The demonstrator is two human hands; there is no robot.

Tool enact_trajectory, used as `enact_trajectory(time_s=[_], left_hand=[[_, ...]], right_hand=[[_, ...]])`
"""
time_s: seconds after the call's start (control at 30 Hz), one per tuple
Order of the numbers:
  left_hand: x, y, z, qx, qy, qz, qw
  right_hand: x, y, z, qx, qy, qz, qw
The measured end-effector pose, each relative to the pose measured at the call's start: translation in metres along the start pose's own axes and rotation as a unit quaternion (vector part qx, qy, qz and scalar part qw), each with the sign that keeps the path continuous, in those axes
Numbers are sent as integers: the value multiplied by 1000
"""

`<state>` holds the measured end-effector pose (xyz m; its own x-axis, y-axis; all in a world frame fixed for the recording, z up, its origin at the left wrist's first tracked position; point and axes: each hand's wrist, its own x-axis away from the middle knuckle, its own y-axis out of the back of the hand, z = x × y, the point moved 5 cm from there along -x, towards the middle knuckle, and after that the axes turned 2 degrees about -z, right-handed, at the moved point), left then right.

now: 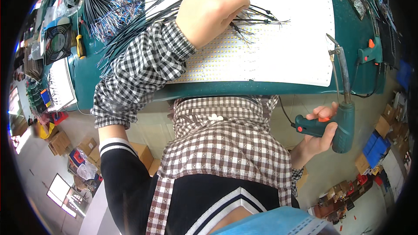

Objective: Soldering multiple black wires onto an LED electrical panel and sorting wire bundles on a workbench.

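My right hand [321,127] is closed round the handle of a green soldering gun [345,124] with an orange trigger, off the table's front edge. Its long metal barrel and bent tip point up beside the white board's right end. Over the white board [287,52], my left hand [213,13] is closed with its fingers curled down; the back of the hand hides the fingertips and whatever they grip. Black cables [163,15] run beneath and around this hand. Several cable ends [265,17] with thin stripped wires stick out past it. Rows of small yellowish parts dot the board.
A big bundle of cables [113,4] lies at the back left of the green table [89,76]. Nearby are a yellow-handled screwdriver [80,47] and a small fan [58,39]. A green glue gun [370,53] sits at the right. Cardboard boxes [143,154] stand below the table.
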<state>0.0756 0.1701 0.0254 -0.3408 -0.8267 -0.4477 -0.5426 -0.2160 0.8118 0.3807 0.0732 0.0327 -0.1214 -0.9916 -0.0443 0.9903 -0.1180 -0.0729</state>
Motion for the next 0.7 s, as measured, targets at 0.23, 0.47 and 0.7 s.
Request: enact_trajectory(time_s=[0.23,0.47,0.7], left_hand=[[-16,17,-5,161,108,8,981],[-10,6,7,44,13,16,999],[-8,-5,9,-29,-45,74,996]], right_hand=[[3,-5,1,-32,4,-15,999],[9,-5,0,-8,-1,-4,1000],[12,-5,0,-2,-4,3,1000]])
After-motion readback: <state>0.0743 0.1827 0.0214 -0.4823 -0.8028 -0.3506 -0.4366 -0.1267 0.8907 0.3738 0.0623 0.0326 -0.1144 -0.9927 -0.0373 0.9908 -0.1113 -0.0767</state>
